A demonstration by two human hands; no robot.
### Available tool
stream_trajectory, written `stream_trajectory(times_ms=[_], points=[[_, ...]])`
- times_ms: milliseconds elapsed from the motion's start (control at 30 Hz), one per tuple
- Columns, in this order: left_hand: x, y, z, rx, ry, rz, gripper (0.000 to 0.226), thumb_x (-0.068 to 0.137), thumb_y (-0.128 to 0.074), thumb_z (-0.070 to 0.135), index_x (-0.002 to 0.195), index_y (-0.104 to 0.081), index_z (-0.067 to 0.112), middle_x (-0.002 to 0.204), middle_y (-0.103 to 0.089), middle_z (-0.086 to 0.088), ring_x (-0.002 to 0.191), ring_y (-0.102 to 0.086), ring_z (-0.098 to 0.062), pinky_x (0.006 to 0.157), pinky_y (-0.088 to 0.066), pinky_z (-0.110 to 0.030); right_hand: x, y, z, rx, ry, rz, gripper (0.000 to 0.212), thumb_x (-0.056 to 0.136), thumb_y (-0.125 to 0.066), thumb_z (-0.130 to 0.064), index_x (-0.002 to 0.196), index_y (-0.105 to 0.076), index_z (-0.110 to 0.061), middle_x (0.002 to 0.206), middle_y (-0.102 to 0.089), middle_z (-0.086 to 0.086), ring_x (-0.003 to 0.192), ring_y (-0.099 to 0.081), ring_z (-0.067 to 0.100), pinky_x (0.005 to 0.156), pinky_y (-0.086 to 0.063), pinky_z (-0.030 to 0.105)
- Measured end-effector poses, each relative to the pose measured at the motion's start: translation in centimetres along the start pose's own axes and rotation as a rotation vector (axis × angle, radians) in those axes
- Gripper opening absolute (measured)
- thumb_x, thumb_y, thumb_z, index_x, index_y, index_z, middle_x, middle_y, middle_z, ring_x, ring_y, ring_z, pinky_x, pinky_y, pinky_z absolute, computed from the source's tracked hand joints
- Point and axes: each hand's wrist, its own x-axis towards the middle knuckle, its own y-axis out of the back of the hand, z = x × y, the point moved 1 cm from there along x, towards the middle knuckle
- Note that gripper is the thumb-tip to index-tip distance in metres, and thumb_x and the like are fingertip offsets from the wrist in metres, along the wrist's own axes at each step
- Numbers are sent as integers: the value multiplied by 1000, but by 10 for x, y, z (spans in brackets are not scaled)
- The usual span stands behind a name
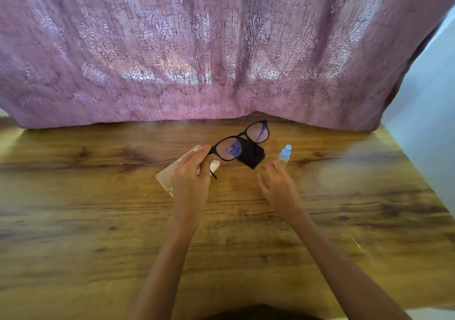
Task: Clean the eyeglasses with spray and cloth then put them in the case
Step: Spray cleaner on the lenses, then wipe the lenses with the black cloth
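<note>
Now the left hand (pixel 190 172) pinches the eyeglasses (pixel 230 149) by one corner; the right hand (pixel 277 184) hovers loose-fingered near the spray bottle (pixel 285 152).

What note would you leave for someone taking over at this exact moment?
Left hand: pinch grip on the glasses at one frame corner, holding them above the table.
Right hand: open, empty, beside the bottle, which stands upright.
Cloth: on the table, behind the glasses.
Case: on the table, partly under the left hand.
Done: droplets show on the lens nearer the left hand, so it looks sprayed.
Left: wipe with the cloth, then put the glasses in the case.
</note>
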Motion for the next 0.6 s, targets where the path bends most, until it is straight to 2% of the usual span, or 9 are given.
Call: stream_trajectory(times_ms=[100,200,267,400,500,600], points=[[-1,0,1,3,-15,-2,22,88,-64,6,108,-71,3,98,-74,-10,86,-68,-20,75,-54,-30,13,-15,-11,-25,-101,-141,42,98,-52,-16,137,-48,-3,135,-49,10,100,-64,20,80,-57,28],[-1,2,1,12,-12,3,21,88,-65,4,108,-71,2,99,-74,-12,89,-69,-24,76,-55,-35,30,-26,-16,-137,-189,-200,47,101,-44,-23,143,-39,-2,141,-42,12,100,-63,25,75,-58,32],[0,4,3,11,-16,11,21,87,-66,2,108,-71,1,100,-74,-13,93,-69,-26,79,-56,-37,39,-31,-15,-170,-256,-238,44,102,-42,-24,141,-42,-2,141,-42,13,100,-63,25,75,-57,32],[2,7,2,7,3,24,22,88,-65,2,109,-71,1,99,-74,-11,90,-69,-23,78,-56,-36,46,-31,-17,-203,-271,-215,20,100,-48,-17,113,-59,-5,122,-56,11,83,-64,20,62,-53,27],[3,6,2,5,12,31,22,88,-64,2,109,-71,2,98,-74,-10,89,-69,-20,76,-54,-29,40,-27,-21,-181,-233,-173,11,95,-53,-15,98,-60,-7,104,-59,8,72,-60,18,56,-51,27],[2,6,0,10,4,31,21,88,-65,2,108,-71,3,99,-74,-10,91,-69,-21,77,-54,-30,30,-16,-32,16,-258,-63,8,88,-61,-17,85,-56,-11,80,-59,1,61,-57,14,49,-47,25]])
